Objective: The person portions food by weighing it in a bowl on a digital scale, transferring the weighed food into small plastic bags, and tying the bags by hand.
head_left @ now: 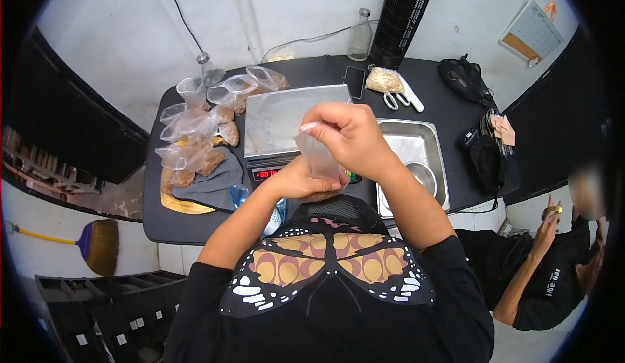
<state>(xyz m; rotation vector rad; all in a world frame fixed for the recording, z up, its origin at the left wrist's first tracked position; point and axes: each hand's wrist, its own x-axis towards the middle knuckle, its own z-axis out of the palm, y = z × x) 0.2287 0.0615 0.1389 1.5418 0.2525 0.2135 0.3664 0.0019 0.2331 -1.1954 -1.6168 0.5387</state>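
Note:
Over the front of the scale, my right hand (348, 135) is closed, pinching the upper end of a clear plastic bag (319, 158). Lower down, my left hand (303, 181) wraps round the same bag, close to my chest. A little brown filling seems to show beneath that hand, though most of it is hidden. Behind both hands is the digital scale (280, 112), a flat metal plate with a red lit display partly covered by my left forearm. To the left lie several clear bags with brown contents (211, 161), their tops loose.
A steel tray (430, 142) holding a round metal dish (423, 177) is at the right. Further back are a phone (353, 82), scissors (394, 100), a bag of pale pieces (384, 80) and a glass bottle (359, 36). Another person (547, 265) is at the right.

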